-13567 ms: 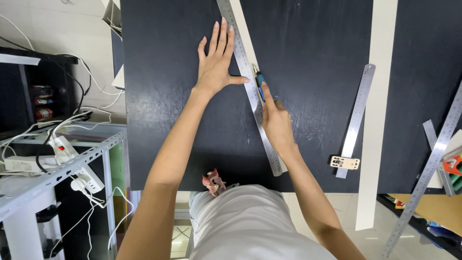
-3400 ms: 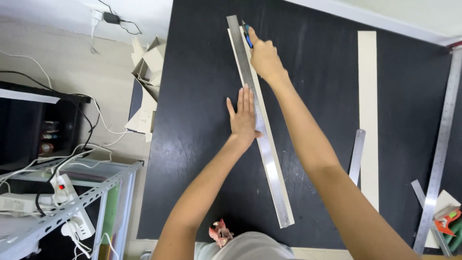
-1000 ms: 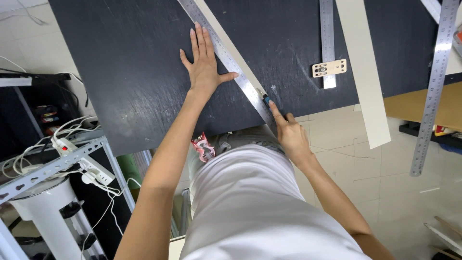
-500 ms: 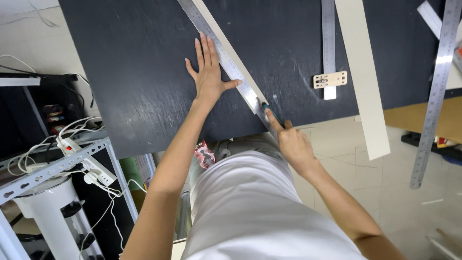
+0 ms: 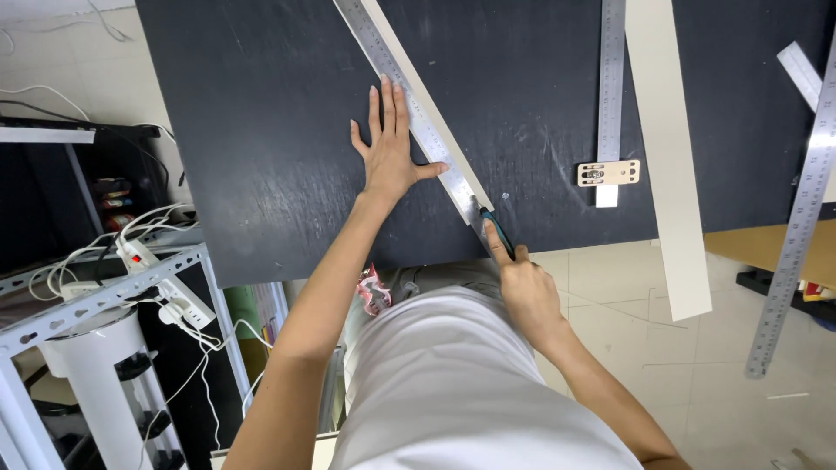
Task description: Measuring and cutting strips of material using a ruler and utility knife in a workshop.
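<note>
Left hand (image 5: 389,157) spread flat beside steel ruler (image 5: 416,117), right hand (image 5: 522,287) gripping knife (image 5: 495,231) at ruler's near end on black board (image 5: 261,130); blade likely straying if ruler slips.

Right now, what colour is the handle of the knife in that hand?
Teal with black, seen in the head view: the knife in the right hand.

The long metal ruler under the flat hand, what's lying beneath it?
A pale strip shows along the ruler's right edge, on the black board. The left hand presses beside the ruler; how far the strip runs beneath is hidden.
</note>
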